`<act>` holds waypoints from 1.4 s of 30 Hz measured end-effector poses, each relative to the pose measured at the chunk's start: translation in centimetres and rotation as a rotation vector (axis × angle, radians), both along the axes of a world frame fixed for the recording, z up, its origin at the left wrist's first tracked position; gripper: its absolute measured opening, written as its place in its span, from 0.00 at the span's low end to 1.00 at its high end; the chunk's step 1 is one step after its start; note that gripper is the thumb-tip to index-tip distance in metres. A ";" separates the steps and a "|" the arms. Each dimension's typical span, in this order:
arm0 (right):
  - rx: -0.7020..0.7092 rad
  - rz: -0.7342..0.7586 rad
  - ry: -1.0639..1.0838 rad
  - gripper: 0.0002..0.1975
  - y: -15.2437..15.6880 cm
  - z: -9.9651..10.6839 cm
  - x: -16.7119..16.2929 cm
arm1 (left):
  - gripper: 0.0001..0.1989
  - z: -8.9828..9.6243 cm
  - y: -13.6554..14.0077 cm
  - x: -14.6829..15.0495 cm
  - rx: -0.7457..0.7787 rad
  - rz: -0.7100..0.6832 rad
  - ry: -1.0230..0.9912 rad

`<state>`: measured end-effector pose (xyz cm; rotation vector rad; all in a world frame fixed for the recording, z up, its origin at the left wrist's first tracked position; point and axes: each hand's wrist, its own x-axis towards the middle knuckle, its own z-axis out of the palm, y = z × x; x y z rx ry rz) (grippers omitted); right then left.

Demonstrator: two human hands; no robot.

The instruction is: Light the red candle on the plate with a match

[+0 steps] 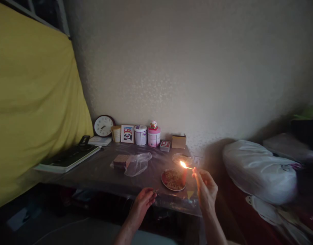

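Observation:
Between the thumb and fingers of my right hand [206,186] is a lit match [189,167], its flame pointing left. Just below the flame stands a red candle [184,177], at the right side of a round plate [164,183] covered with small brownish pieces. Whether the candle is on the plate or beside it I cannot tell. My left hand [144,199] is closed at the table's front edge, lower left of the plate. A small thin thing pokes out at its fingertips, too dim to name.
A brick-like stack [121,161] in a clear plastic bag [139,165] lies mid-table. Along the wall stand a clock [104,126], a framed panda picture [127,133], two tins and a small box [178,141]. A large book [69,160] lies left; white bags [258,173] are at right.

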<state>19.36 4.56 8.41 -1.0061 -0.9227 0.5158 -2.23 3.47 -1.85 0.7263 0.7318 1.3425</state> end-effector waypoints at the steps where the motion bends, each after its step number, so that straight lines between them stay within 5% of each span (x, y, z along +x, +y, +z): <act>1: 0.002 0.005 0.006 0.13 0.2 0.2 0.0 | 0.10 -0.2 -0.1 -0.1 -0.005 0.001 0.003; 19: -0.033 0.028 0.189 0.14 1.3 -0.9 1.3 | 0.09 -0.3 -0.2 -1.2 0.025 0.015 0.008; 42: -0.053 0.066 0.166 0.15 1.3 -1.9 1.9 | 0.10 -0.3 -0.2 -1.2 0.005 0.031 0.019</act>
